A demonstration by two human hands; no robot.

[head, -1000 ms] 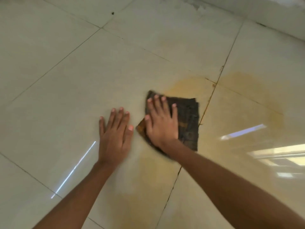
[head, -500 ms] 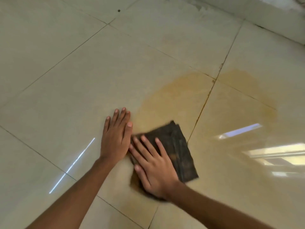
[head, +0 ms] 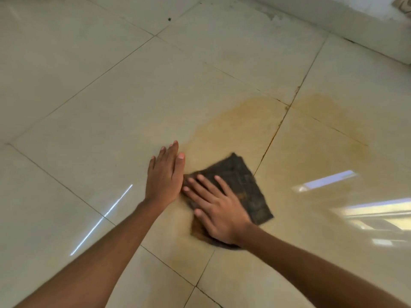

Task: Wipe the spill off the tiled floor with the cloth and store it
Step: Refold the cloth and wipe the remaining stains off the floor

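Both hands flat, palms down
Left hand has fingers together, arm extended; right hand has fingers spread, angled toward the left hand, nearly touching it

A single head-worn camera is looking forward and steeply down at the tiled floor, from close enough that both forearms are reaching in from the bottom edge. The left hand and right hand are sitting a little below the middle of the frame. The wide lens is bending the grout lines, and the view is taking in the wall base at the top right corner.
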